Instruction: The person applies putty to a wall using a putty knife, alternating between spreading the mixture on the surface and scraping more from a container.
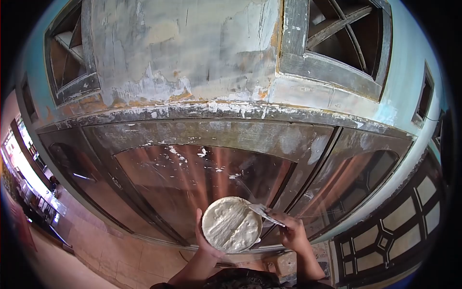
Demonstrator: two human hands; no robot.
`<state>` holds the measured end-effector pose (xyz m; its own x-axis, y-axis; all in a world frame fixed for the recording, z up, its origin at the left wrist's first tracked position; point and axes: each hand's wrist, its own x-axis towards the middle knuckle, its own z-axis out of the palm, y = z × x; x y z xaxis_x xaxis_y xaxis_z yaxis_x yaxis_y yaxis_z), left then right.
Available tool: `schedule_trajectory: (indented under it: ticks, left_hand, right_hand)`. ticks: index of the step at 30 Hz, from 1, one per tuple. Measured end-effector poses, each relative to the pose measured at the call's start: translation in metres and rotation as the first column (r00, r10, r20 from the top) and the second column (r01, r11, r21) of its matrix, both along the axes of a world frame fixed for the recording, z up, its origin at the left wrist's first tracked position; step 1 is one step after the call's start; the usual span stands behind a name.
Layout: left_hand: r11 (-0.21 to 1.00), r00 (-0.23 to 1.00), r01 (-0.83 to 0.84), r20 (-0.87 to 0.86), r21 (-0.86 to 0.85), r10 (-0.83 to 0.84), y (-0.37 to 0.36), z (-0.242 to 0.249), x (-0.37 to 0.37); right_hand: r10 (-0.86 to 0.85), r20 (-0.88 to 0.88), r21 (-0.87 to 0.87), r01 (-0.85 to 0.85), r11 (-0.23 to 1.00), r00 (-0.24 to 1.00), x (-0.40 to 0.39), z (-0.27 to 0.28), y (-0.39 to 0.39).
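Note:
My left hand (pixel 204 243) holds a round pan (pixel 231 224) filled with white putty, thumb on its left rim. My right hand (pixel 292 233) grips a putty knife (pixel 263 212) whose blade reaches the pan's upper right edge, with white putty on it. Both are held up close in front of a weathered grey window frame (pixel 211 129) with glass panes (pixel 202 178).
A patched, peeling wall (pixel 187 53) rises above the frame, with openwork vents at upper left (pixel 67 53) and upper right (pixel 346 38). White putty spots dot the glass. A lattice grille (pixel 385 241) stands at lower right. A tiled floor (pixel 101 250) lies below left.

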<state>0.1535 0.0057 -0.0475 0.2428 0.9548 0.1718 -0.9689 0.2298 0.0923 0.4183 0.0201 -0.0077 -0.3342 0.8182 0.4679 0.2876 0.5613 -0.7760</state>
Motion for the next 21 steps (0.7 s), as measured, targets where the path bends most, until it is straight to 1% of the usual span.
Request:
schedule_trajectory:
  ticks: [2, 3, 4, 5, 6, 7, 8, 9, 10, 12, 14, 15, 16, 18, 21]
  left_hand:
    - [1.0, 0.999, 0.018, 0.039, 0.008, -0.018, 0.0, -0.001, -0.002]
    - [1.0, 0.999, 0.019, 0.038, 0.007, -0.019, 0.0, -0.003, -0.002]
    - [1.0, 0.999, -0.008, 0.034, 0.003, 0.008, -0.001, -0.005, -0.002]
    - [0.999, 0.999, -0.034, 0.03, 0.0, 0.034, -0.001, -0.006, -0.003]
    - [0.999, 0.999, -0.033, 0.031, 0.001, 0.033, -0.001, -0.005, -0.003]
    - [1.0, 0.999, -0.021, 0.045, 0.004, 0.021, -0.001, -0.003, -0.002]
    - [1.0, 0.998, -0.011, 0.059, 0.007, 0.011, -0.001, -0.002, -0.001]
    - [1.0, 0.998, -0.013, 0.061, 0.006, 0.012, 0.0, -0.003, -0.001]
    - [1.0, 0.998, 0.009, 0.068, 0.001, -0.01, 0.001, -0.005, 0.0]
    - [0.999, 0.997, 0.039, 0.072, -0.004, -0.039, 0.002, -0.005, 0.003]
    - [0.998, 0.997, 0.052, 0.056, -0.021, -0.05, 0.004, -0.002, 0.008]
    - [0.998, 0.997, 0.055, 0.054, -0.021, -0.054, 0.004, -0.002, 0.009]
    - [0.998, 0.996, 0.067, 0.056, -0.008, -0.067, 0.004, -0.001, 0.01]
    - [0.997, 0.995, 0.078, 0.058, 0.006, -0.078, 0.005, -0.001, 0.011]
    - [0.997, 0.994, 0.08, 0.071, -0.008, -0.08, 0.005, -0.004, 0.013]
  right_hand:
    - [-0.019, 0.089, 0.07, 0.013, 0.997, 0.996, 0.0, -0.002, 0.004]
    - [-0.067, 0.155, 0.063, 0.058, 0.996, 0.986, 0.008, -0.012, 0.007]
    - [-0.068, 0.155, 0.063, 0.059, 0.996, 0.986, 0.016, -0.017, 0.01]
    - [-0.157, 0.27, -0.082, 0.185, 0.979, 0.95, 0.022, -0.021, 0.012]
    - [-0.222, 0.393, -0.207, 0.321, 0.924, 0.892, 0.027, -0.024, 0.011]
    - [-0.255, 0.28, -0.09, 0.29, 0.953, 0.925, 0.029, -0.027, 0.009]
    - [-0.253, 0.283, -0.087, 0.287, 0.954, 0.925, 0.027, -0.026, 0.009]
    - [-0.265, 0.073, 0.048, 0.262, 0.964, 0.961, 0.02, -0.024, 0.005]
    - [-0.239, -0.14, 0.181, 0.263, 0.948, 0.961, 0.013, -0.022, 0.0]
    - [-0.261, -0.157, 0.196, 0.289, 0.937, 0.952, -0.002, -0.005, -0.012]
    - [-0.097, -0.355, 0.27, 0.201, 0.942, 0.93, -0.013, 0.0, -0.018]
    - [-0.068, -0.349, 0.256, 0.165, 0.953, 0.934, -0.013, 0.002, -0.021]
    - [-0.07, -0.35, 0.256, 0.167, 0.952, 0.934, -0.015, 0.001, -0.021]
    - [-0.125, -0.4, 0.185, 0.214, 0.959, 0.908, -0.019, -0.004, -0.021]
    - [-0.139, -0.37, 0.195, 0.222, 0.955, 0.919, -0.015, -0.012, -0.019]
